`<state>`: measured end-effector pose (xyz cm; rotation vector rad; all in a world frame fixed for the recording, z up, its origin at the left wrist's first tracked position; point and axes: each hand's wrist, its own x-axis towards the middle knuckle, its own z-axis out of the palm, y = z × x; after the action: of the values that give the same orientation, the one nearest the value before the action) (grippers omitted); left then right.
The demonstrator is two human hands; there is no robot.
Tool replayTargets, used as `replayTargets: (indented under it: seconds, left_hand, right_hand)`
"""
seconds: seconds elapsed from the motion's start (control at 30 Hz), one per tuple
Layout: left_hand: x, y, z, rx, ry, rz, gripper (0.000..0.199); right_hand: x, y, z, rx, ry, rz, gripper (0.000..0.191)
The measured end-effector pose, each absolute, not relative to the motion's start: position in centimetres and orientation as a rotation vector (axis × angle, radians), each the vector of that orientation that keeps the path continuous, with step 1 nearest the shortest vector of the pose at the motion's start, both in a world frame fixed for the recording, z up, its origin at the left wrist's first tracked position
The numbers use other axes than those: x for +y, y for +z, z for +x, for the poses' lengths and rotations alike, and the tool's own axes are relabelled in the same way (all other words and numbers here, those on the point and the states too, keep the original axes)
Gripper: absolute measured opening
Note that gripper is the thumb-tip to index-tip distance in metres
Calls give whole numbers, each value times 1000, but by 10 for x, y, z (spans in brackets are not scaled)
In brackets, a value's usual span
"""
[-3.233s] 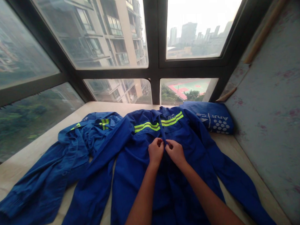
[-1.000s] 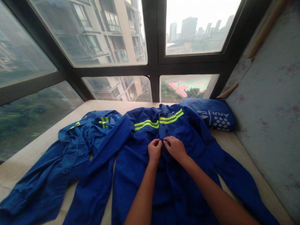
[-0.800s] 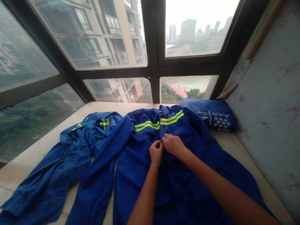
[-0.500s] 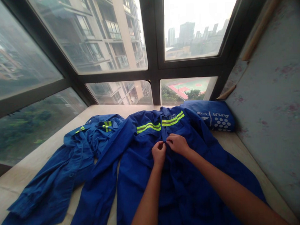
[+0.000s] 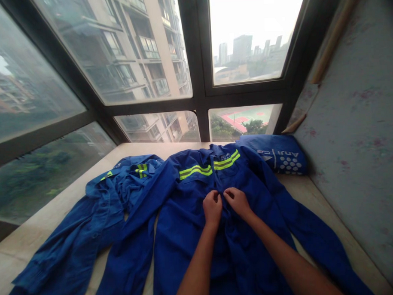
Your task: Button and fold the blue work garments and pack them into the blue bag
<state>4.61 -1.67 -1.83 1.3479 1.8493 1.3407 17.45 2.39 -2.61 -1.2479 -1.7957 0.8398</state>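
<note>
A blue work jacket [image 5: 182, 217] with yellow-green reflective bands across its chest lies spread out, front side up. My left hand [image 5: 213, 207] is closed in a pinch on the jacket's front opening, below the chest bands. Just to its right, my right hand [image 5: 239, 203] pinches the other side of that same opening. A small gap separates the two sets of fingertips. The bit of cloth or fastener between the fingers is too small to make out.
Left of the jacket lies a second, crumpled blue garment [image 5: 102, 215] with reflective patches. A folded blue bundle with white print [image 5: 285, 155] rests at the back right, by the patterned wall [image 5: 353, 129]. Dark-framed windows [image 5: 198, 57] rise behind the pale ledge [image 5: 35, 239].
Both hands have shifted slightly down the jacket front, and the fingertips are a little farther apart. The camera view has moved slightly, and the jacket's right sleeve shows more.
</note>
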Motion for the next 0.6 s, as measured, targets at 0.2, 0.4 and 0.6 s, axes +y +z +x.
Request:
replayTargets:
  seconds: [0.2,0.4,0.6]
  left_hand:
    - [-49,-12,40,1893,1202,1390,11]
    - [-53,12,36,1925,1315,1555,25]
    - [22,22,27,1895,1191,1689,25]
  right_hand:
    - [-10,-33,176,-1923,715,-1216,26]
    - [-43,-34,187,-1969,743,-1234,34]
    - [-58,-28,189,-1919,749,-1234,35]
